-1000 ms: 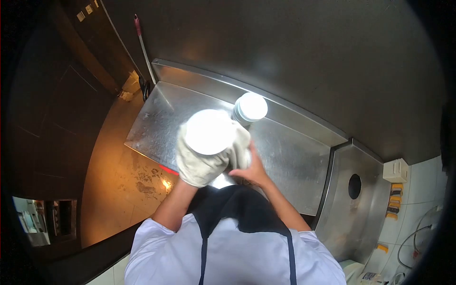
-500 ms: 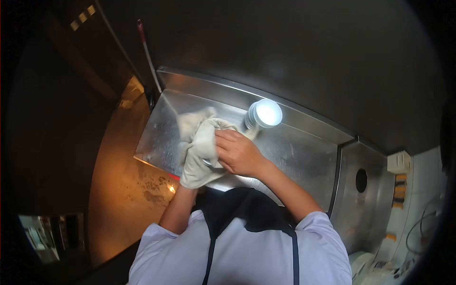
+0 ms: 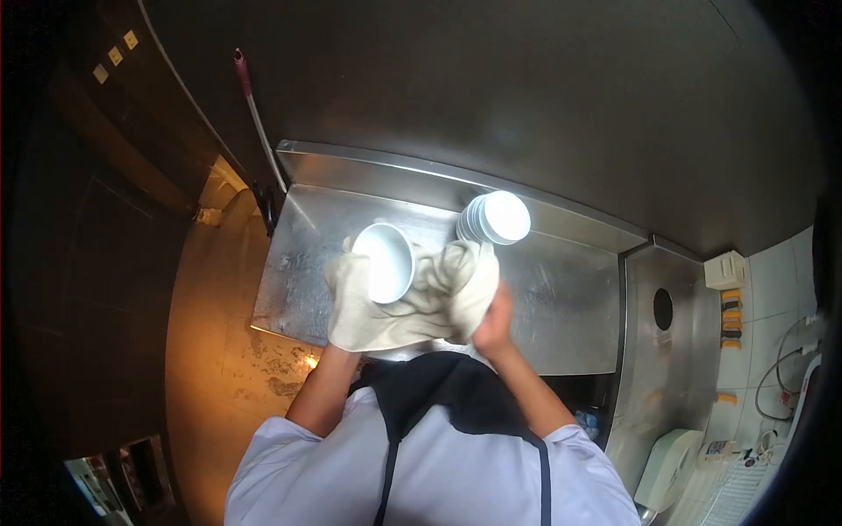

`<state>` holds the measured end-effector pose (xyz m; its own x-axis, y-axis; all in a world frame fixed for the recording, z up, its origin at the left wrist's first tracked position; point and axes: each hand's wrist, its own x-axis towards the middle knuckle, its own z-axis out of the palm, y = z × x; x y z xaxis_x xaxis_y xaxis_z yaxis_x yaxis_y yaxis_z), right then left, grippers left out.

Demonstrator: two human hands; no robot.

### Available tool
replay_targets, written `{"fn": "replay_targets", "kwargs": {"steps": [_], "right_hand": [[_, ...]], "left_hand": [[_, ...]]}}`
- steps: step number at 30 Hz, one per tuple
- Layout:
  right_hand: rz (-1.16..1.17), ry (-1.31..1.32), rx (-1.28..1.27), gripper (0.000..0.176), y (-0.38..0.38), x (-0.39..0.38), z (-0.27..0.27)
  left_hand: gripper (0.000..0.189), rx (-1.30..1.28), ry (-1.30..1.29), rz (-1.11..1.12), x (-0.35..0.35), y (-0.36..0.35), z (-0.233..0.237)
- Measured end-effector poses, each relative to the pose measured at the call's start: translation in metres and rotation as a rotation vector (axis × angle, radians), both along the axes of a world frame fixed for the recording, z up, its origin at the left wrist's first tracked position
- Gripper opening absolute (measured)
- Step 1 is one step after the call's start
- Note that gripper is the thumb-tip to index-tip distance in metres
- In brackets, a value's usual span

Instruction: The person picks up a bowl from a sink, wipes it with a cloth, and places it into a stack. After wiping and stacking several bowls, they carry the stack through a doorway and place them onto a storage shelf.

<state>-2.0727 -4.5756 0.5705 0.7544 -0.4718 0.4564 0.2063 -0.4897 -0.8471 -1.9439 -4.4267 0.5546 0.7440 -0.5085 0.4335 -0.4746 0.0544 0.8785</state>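
A white bowl (image 3: 389,263) is held over the steel counter, its open side facing up and toward the camera. My left hand (image 3: 346,307) is wrapped in the cream cloth (image 3: 399,323) and supports the bowl from its left side; the cloth hides its fingers. On the right, my right hand (image 3: 496,317) grips the bunched other end of the same cloth, beside the bowl. Behind it, a stack of several white bowls (image 3: 494,218) lies tilted near the counter's back edge.
The steel counter (image 3: 561,307) has a raised back ledge. A red-handled stick (image 3: 254,110) leans at its left end. To the right is a steel unit with a round dark hole (image 3: 663,309), and a white box (image 3: 725,271) on the tiled wall.
My right hand has moved right and down with the cloth, uncovering the bowl, which was mostly hidden in it. The view has shifted slightly.
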Motion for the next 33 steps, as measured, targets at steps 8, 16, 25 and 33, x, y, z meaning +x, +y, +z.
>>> {"fn": "replay_targets", "kwargs": {"steps": [8,16,25,33], "right_hand": [[0.084,0.303,0.277,0.071,0.009,0.046,-0.084],[0.388,0.972,-0.159,0.021,-0.008,0.033,-0.083],[-0.593,0.333,-0.787,0.014,-0.093,0.024,-0.025],[-0.453,0.441,-0.682,0.011,-0.135,0.021,-0.055]], "left_hand": [[0.017,0.123,-0.079,0.115,-0.002,-0.018,-0.092],[0.014,1.235,-0.337,0.334,0.071,-0.044,-0.168],[0.012,1.326,-0.517,0.239,0.098,-0.07,-0.167],[0.031,0.41,0.327,0.146,0.073,-0.042,-0.126]]}}
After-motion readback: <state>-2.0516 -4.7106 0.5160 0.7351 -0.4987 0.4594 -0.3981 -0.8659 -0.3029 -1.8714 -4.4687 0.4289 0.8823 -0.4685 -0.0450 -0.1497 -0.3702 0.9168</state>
